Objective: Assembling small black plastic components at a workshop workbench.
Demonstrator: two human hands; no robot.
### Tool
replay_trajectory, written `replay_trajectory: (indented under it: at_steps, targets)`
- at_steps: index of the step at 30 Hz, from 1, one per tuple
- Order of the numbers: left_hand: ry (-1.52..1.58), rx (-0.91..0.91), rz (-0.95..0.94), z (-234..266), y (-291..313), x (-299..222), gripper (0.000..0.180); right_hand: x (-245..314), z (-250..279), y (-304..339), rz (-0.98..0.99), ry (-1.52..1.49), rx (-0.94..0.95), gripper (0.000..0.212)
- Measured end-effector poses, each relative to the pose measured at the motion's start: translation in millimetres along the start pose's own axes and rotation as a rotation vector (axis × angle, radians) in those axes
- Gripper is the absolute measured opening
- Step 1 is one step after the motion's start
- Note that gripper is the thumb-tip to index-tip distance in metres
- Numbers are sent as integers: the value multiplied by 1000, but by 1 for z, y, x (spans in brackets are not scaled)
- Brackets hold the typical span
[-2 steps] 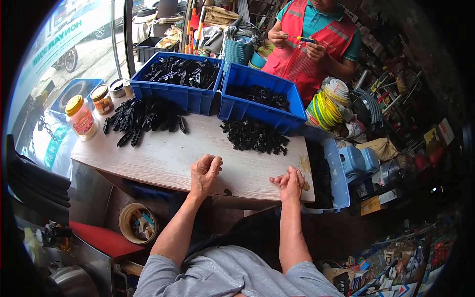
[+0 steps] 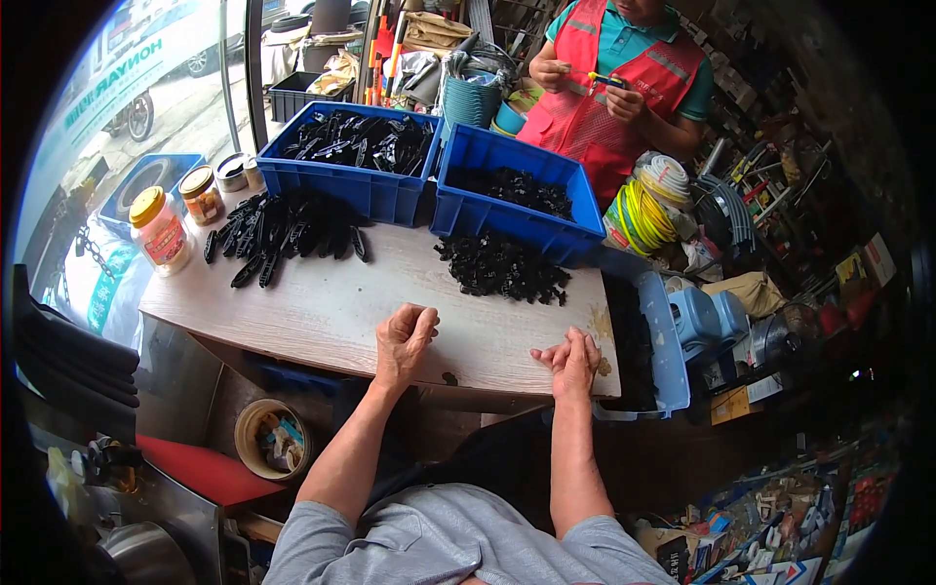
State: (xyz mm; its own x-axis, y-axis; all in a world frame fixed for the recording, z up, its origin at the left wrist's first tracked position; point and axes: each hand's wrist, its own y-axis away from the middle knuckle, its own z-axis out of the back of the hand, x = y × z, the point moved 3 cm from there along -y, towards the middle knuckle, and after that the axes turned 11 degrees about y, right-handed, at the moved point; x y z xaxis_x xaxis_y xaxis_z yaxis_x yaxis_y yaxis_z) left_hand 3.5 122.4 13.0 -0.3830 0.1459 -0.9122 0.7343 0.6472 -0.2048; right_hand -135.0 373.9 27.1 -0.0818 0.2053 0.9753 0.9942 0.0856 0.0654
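Observation:
My left hand (image 2: 404, 343) rests near the front edge of the wooden table (image 2: 331, 331), curled into a loose fist; no object shows in it. Farther right, my right hand (image 2: 571, 363) lies at the same edge with its fingers partly bent and some stretched to the left, holding nothing visible. Beyond the left hand is a heap of long black plastic pieces (image 2: 283, 234). A pile of small black parts (image 2: 499, 267) lies beyond and between my hands. Neither hand touches these heaps.
Blue crates of black pieces, one at left (image 2: 341, 190) and one at right (image 2: 517, 219), line the far side. Jars (image 2: 161, 234) stand at the left edge. A co-worker in a red vest (image 2: 585, 127) holds a thin yellow-and-dark tool. A bucket (image 2: 244, 439) sits below left.
The co-worker's hands and the thin tool have shifted slightly. My own hands and the heaps stay where they were.

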Motion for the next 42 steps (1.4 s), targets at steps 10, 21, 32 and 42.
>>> replay_trajectory:
  at_steps: [10, 21, 32, 42]
  targets:
    - [20, 1, 20, 0, 0, -1, 17, 0, 2, -2, -4, 3, 68, 21]
    - [45, 4, 15, 1, 1, 2, 17, 1, -2, 2, -51, -8, -74, 22]
    - [32, 5, 11, 1, 0, 0, 17, 2, 1, 1, 2, 112, 135, 26]
    - [5, 11, 4, 2, 0, 1, 18, 5, -7, 3, -57, -16, -80, 24]
